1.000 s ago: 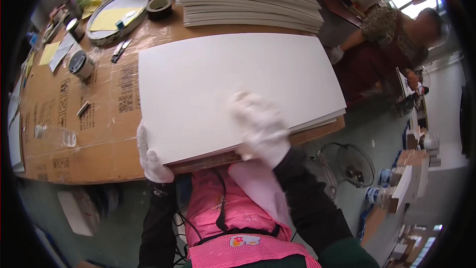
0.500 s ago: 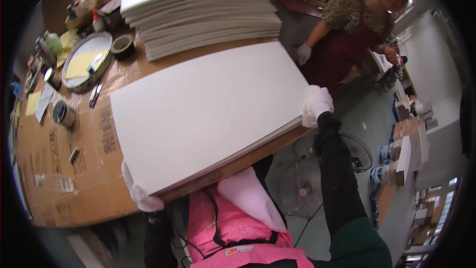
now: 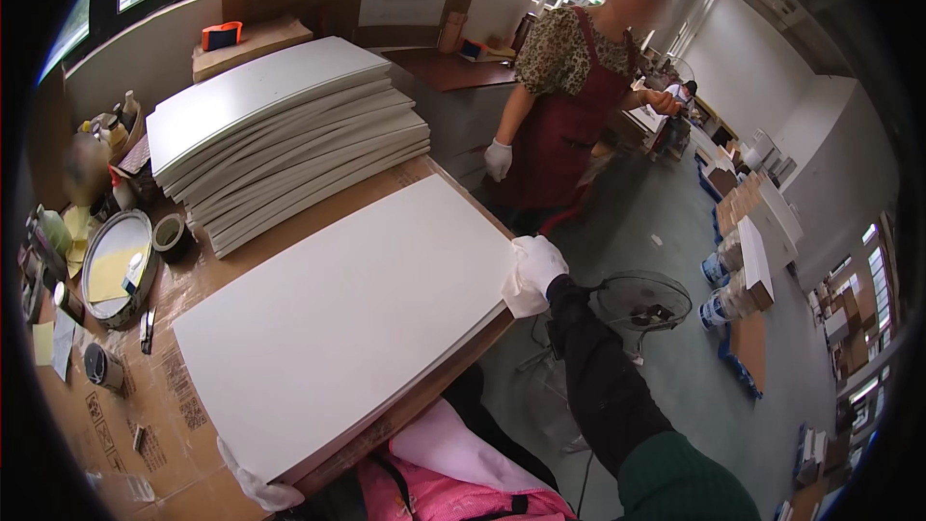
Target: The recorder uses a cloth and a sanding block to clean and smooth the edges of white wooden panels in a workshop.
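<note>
A large white board lies flat on the table, with at least one more sheet showing beneath its near edge. My left hand, in a white glove, cups the board's near left corner; its fingers run along the left edge. At the far right corner is my right hand, also gloved. Its fingers are closed over a crumpled white cloth that hangs against the board's edge. Behind the board stands a tall stack of white boards, their edges slightly uneven.
Cardboard covers the table. On its left are a tape roll, a round lid, a cutter knife and a small jar. A co-worker in a dark red apron stands beyond the right edge. A floor fan stands nearby.
My view has swung up and to the right, so the window and more of the room show. Both hands stay at the same corners of the board. The co-worker remains standing.
</note>
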Action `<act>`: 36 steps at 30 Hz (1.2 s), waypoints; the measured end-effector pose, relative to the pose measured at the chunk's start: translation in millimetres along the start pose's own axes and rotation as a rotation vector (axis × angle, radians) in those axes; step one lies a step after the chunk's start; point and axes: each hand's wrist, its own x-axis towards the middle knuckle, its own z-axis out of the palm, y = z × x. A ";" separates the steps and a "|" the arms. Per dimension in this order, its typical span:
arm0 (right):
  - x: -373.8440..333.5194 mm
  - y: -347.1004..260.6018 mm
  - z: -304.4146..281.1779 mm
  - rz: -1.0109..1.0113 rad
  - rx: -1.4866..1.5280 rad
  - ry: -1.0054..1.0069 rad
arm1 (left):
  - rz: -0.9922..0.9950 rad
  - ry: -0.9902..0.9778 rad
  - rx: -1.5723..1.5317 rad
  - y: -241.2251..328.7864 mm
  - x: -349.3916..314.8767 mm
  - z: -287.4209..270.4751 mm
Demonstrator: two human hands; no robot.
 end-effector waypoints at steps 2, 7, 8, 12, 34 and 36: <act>-10.9 4.3 -2.0 0.023 -0.010 0.001 | -0.145 0.032 -0.160 18.2 6.3 6.5; -32.5 -7.2 -5.1 0.095 0.069 0.027 | -0.043 -0.105 0.092 -2.8 3.0 -27.5; -31.6 -7.8 -3.5 0.078 0.086 0.047 | -0.012 -0.102 0.087 -9.9 1.4 -30.2; -29.3 1.6 -2.5 0.130 0.102 0.062 | 0.134 -0.156 0.084 -42.6 -1.0 -36.1; 10.1 27.6 20.9 -0.077 -0.146 0.004 | -0.053 0.040 0.149 -10.1 -15.5 -12.3; 6.3 30.7 17.6 -0.418 -0.432 0.083 | -0.149 0.073 0.148 -2.2 -15.1 -11.8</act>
